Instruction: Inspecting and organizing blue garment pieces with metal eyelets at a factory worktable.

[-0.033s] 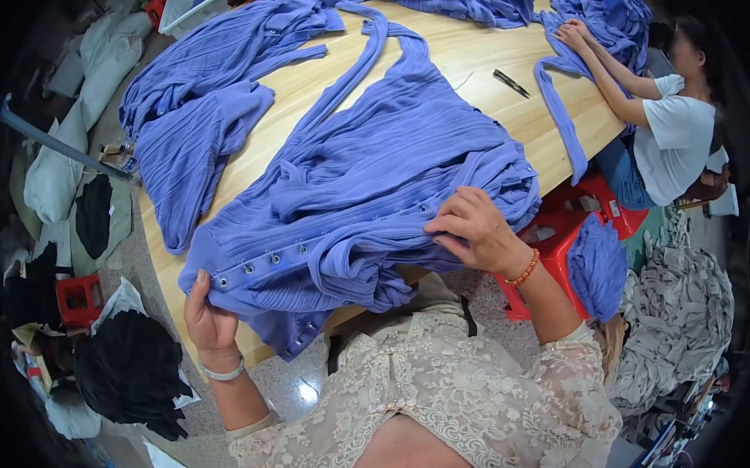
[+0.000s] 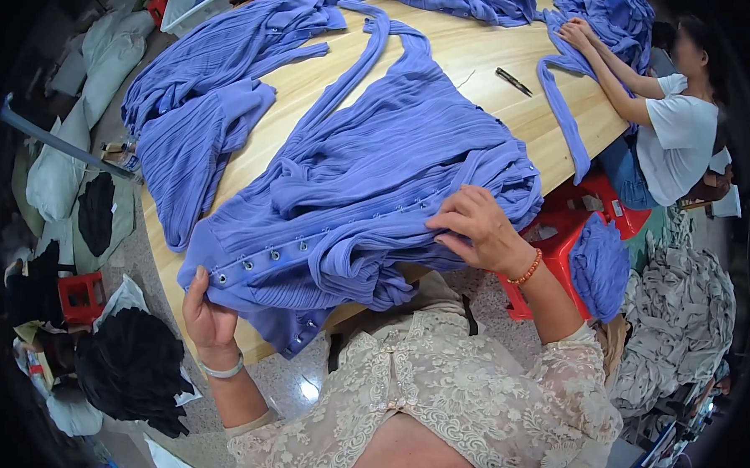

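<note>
The left hand (image 2: pixel 207 314) pinches the eyelet-studded band (image 2: pixel 261 258) of the blue pleated garment (image 2: pixel 377 175), which is heaped between both hands on the wooden table (image 2: pixel 483 59). The right hand (image 2: pixel 476 226) presses clenched fingers into the folds. Loose fabric hangs over the table edge below the left hand, so a hard tug could drag the heap off.

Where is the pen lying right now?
In the head view, the pen lies on bare wooden table at upper right, between the blue garment and a co-worker's arm.
</note>
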`<state>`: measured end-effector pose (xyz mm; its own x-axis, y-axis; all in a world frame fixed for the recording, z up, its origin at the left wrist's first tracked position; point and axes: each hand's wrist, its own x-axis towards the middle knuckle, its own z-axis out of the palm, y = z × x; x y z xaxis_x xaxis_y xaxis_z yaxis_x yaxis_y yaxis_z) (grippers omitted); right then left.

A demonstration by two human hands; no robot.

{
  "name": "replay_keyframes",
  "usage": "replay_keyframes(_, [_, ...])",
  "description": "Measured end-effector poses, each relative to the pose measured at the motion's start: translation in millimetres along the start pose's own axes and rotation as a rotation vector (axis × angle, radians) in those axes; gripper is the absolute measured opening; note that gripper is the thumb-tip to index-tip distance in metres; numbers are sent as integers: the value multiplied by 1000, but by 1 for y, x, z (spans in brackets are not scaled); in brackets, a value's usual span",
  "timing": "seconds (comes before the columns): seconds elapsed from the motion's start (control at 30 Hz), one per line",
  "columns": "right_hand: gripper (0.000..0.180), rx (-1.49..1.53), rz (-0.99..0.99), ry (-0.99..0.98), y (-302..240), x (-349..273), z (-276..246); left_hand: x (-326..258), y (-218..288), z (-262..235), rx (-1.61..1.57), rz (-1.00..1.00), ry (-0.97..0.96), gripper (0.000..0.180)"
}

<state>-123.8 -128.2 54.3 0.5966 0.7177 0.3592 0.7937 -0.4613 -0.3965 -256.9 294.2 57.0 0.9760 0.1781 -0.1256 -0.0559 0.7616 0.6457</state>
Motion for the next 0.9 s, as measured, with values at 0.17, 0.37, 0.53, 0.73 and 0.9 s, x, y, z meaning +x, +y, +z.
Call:
replay_keyframes(0.17, [65, -32, 83, 47, -4, 9, -3, 17, 12, 32, 78, 26, -57, 44])
replay_keyframes(0.37, [47, 14, 20, 11, 19, 8, 2, 33, 24, 52, 101, 25, -93, 42])
replay_keyframes(0.53, [32, 9, 73, 36, 17, -18, -29, 44, 35, 43, 134, 31, -31, 41])
replay_keyframes(0.73, [31, -131, 138, -153, 12, -53, -43, 50, 37, 51, 132, 43, -1, 39])
replay_keyframes(0.9, [29, -208, 217, -136, 12, -59, -43, 65, 37, 68, 149, 48, -55, 26])
